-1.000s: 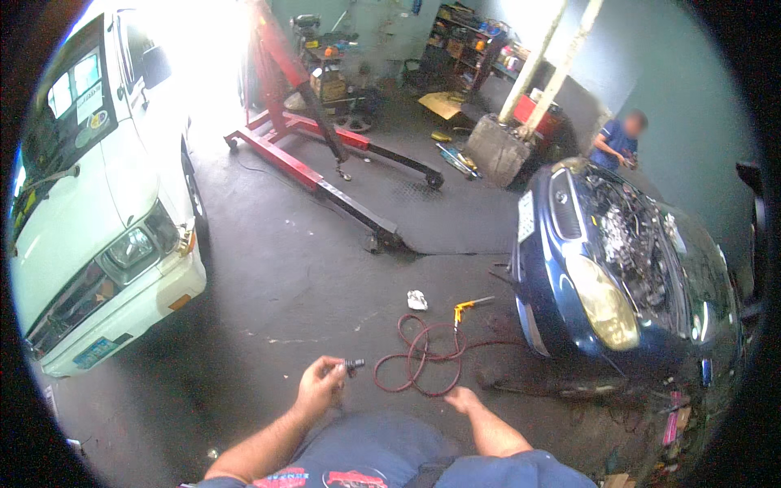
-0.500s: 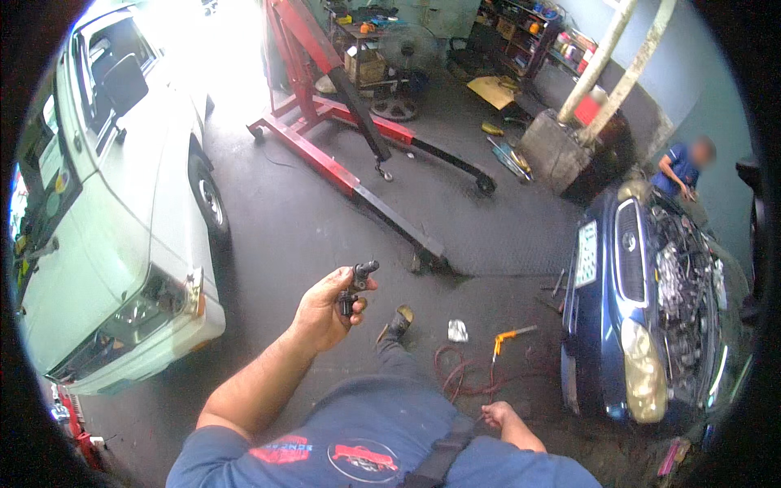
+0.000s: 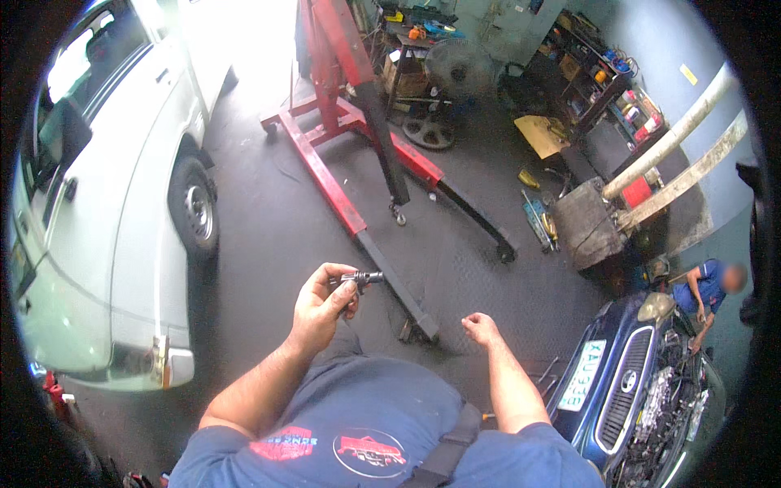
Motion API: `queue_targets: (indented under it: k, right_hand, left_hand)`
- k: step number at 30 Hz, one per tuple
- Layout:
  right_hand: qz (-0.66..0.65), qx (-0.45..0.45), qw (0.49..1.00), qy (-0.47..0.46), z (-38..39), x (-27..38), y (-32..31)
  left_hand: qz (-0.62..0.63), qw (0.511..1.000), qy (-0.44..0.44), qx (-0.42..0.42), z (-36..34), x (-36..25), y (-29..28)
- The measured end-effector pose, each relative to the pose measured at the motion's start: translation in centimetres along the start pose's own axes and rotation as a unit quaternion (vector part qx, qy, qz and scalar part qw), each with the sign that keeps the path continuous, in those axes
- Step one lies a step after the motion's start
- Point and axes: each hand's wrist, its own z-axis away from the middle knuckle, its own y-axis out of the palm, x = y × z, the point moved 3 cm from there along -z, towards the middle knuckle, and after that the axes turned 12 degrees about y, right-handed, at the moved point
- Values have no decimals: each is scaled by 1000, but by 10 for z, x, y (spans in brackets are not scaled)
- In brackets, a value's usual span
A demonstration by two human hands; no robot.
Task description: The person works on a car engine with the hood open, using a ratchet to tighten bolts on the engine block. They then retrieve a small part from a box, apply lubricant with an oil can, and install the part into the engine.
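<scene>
One black cylindrical part [image 3: 370, 277]: above the dark grey floor [image 3: 264, 244]
Left hand [image 3: 320, 305]: grip pinching that part; carrying seems the step, and the next move calls for steadiness
Right hand [image 3: 483, 330]: grip curled, nothing visible inside; cannot tell how tightly

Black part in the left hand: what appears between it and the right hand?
Head view: a hoist leg and dark floor show lower down, between black part and right hand.

White glare [image 3: 252, 49] floods the room's far end over a dark grey floor [image 3: 268, 252], with a cluttered dark shelf [image 3: 600, 94] and a loaded table [image 3: 412, 42] standing by pale blue-green walls [image 3: 687, 45].
</scene>
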Motion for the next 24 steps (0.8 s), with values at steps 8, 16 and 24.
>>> queue_targets:
  k: [8, 16, 24]
  right_hand:
    - [-41, -84, 992, 87, -137, 36, -57]
    - [-232, -92, 875, 415, -106, -44, -53]
    - [-179, 101, 888, 411, -264, 26, -99]
  left_hand:
    - [82, 976, -191, 61, -260, 82, -28]
    - [-67, 962, -199, 176, -450, 118, 29]
    - [-48, 981, -140, 129, -581, 167, 43]
